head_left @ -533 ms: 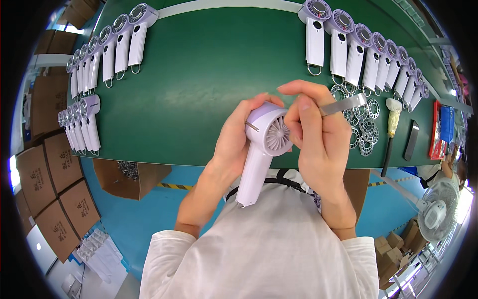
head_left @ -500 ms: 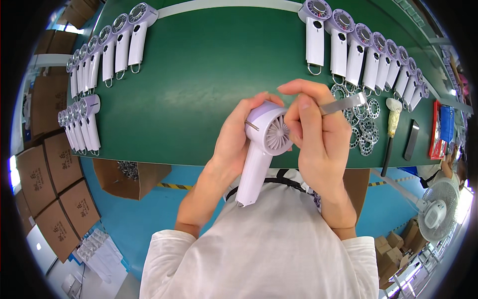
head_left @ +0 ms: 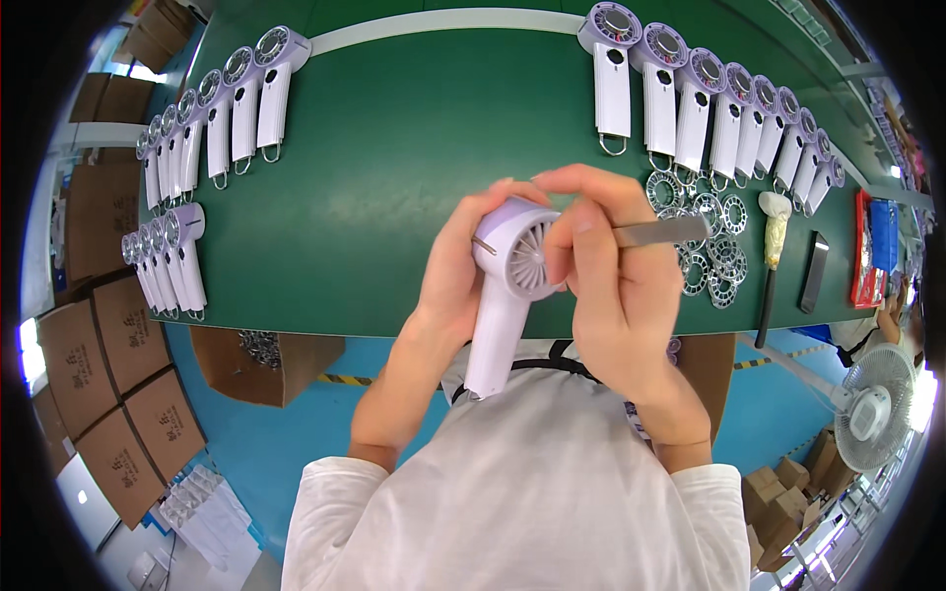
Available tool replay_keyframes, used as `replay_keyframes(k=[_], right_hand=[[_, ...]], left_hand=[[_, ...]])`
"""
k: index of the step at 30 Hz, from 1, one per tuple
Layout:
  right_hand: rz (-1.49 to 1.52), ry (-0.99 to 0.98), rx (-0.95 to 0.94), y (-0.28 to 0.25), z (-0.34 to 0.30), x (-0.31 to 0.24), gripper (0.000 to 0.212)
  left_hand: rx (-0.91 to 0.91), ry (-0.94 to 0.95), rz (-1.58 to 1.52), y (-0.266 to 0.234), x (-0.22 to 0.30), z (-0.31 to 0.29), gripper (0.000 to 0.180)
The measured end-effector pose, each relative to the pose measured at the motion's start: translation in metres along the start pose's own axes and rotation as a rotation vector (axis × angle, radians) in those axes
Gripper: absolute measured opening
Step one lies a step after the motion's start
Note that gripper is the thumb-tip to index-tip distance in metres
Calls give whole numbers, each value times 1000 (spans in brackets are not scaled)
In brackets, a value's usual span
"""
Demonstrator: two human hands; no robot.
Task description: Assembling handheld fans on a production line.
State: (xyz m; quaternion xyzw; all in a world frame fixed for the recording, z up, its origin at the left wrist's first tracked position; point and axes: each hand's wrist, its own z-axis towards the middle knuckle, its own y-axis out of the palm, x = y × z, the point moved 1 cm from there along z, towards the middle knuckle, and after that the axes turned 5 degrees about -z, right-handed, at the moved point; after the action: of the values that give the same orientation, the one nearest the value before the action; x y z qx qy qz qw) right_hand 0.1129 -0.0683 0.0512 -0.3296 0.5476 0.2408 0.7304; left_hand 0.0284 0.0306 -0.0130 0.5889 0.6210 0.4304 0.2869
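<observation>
A white and lilac handheld fan (head_left: 501, 330) hangs handle-down in front of my chest, its ribbed round face turned to the right. My left hand (head_left: 448, 271) is wrapped round the back and side of its head. In my right hand (head_left: 623, 291) is a flat metal strip (head_left: 668, 231), pinched between thumb and fingers, its blunt end sticking out to the right. The fingertips of that hand are at the fan's face and partly cover it. The other end of the strip is hidden behind them. Patterned metal rings (head_left: 727, 258) lie loosely piled beyond this hand.
Rows of similar fans line the left (head_left: 274, 98) and right (head_left: 611, 94) of the green table (head_left: 394, 177). At right lie a wrapped-head tool (head_left: 776, 236), a dark flat tool (head_left: 815, 273) and red (head_left: 860, 286) and blue (head_left: 884, 239) trays. An open carton (head_left: 296, 369) stands below the table's edge.
Both hands and the fan have shifted slightly left. The metal strip has tilted closer to level, and the right fingertips cover more of the fan's face.
</observation>
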Motion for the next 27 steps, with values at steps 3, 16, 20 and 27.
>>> replay_keyframes(k=[3, 16, 20, 27], right_hand=[[-4, -4, 39, -11, 3, -21, 26], [-99, 50, 289, -26, -16, 28, 26], [-106, 131, 232, -27, -24, 44, 25], [-234, -1, 261, -26, -24, 58, 18]], left_hand=[[-10, 64, 50, -4, 11, -2, 39], [-184, -13, -147, -8, 19, 3, 42], [-204, -16, -146, -6, 18, 3, 42], [-237, -24, -168, -4, 17, 3, 43]])
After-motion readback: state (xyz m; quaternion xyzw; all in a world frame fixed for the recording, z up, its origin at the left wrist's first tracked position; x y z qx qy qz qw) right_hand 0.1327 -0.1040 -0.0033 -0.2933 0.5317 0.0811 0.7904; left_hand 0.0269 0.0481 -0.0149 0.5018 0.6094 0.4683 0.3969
